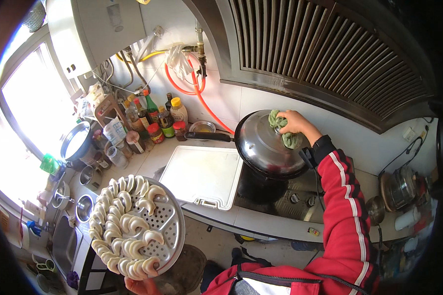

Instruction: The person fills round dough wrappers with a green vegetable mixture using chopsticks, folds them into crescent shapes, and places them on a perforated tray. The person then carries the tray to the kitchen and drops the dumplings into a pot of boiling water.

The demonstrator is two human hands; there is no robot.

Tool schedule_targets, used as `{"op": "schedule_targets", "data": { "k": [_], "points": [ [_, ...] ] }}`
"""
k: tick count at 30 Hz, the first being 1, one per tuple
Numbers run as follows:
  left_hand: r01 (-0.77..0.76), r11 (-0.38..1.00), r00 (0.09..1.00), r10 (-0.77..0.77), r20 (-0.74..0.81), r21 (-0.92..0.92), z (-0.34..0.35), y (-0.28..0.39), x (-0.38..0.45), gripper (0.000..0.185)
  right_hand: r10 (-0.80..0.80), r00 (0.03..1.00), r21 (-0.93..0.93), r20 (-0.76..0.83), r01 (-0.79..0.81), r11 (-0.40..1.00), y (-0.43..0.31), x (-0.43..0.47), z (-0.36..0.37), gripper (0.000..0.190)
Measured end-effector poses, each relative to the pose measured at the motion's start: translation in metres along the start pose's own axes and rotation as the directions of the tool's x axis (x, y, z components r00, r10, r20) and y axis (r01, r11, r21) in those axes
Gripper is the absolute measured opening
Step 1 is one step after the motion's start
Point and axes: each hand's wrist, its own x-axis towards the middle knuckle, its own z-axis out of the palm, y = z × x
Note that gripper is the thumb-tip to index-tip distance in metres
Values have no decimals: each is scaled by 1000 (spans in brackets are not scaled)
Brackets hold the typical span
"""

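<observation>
My left hand point(143, 286) supports a round perforated metal steamer tray point(175, 217) from its near rim; most of that hand is hidden below it. Crescent-shaped dumplings point(112, 221) cover much of the tray, leaving bare holes toward its right side. With a green cloth point(291, 140) bunched under the fingers, my right hand point(294, 122) grips the top of a domed metal lid point(258, 142). The lid sits on a dark wok whose long black handle point(209, 136) points left. Beneath the wok is a black gas stove point(280, 206).
A white cutting board point(203, 175) lies left of the stove. Sauce bottles and jars point(157, 123) crowd the back corner near an orange gas hose point(210, 108). A slatted range hood point(317, 48) overhangs the wok. At left are a metal bowl point(84, 208) and a sink point(64, 239).
</observation>
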Motion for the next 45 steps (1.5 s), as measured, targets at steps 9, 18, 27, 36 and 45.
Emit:
{"op": "schedule_targets", "data": {
  "k": [9,18,27,36,45],
  "points": [
    [94,995,992,-92,87,-23,4,35,35,48,216,953,473,-211,-94,876,-14,-37,-83,60],
    [6,948,942,-112,-317,-318,84,69,70,20,252,967,675,-42,-158,721,-180,-138,-110,42],
    [90,926,996,-78,46,-366,30,138,94,10,-285,956,240,66,262,935,-352,-97,69,41],
    [44,978,998,-35,47,-206,-75,163,89,26,-165,986,53,22,163,985,-366,82,251,41],
    [59,997,998,-60,28,57,-151,163,86,47,66,994,118,-86,-55,991,-380,143,337,47]
  ]
}}
